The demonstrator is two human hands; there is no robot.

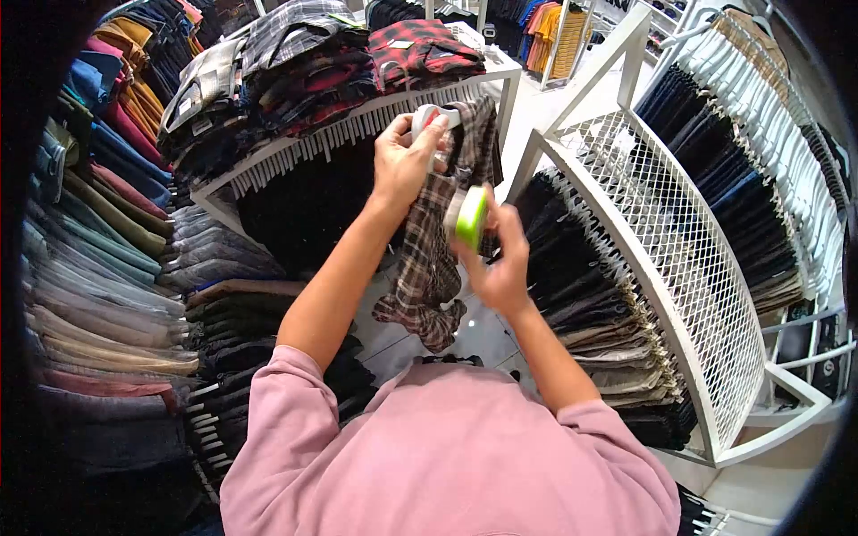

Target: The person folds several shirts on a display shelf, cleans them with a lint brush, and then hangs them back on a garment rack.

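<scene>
My left hand (404,163) is closed around a white hanger (452,117) with a red patch on it. From the hanger a brown-and-grey plaid shirt (427,246) droops in a narrow bunch, its lower end near the floor. In my right hand (503,266), blurred by motion, is a bright green brush (471,217) with a pale bristle side. That pale side faces the shirt and lies against or very close to it; the exact contact cannot be made out.
Ahead, folded plaid shirts (308,54) are stacked on a white rack (509,85) with hangers below. To the right stands a white mesh-topped rack (661,268) with dark trousers hanging beneath. Rows of coloured trousers (107,286) line the left. Pale tiled floor (492,330) shows between.
</scene>
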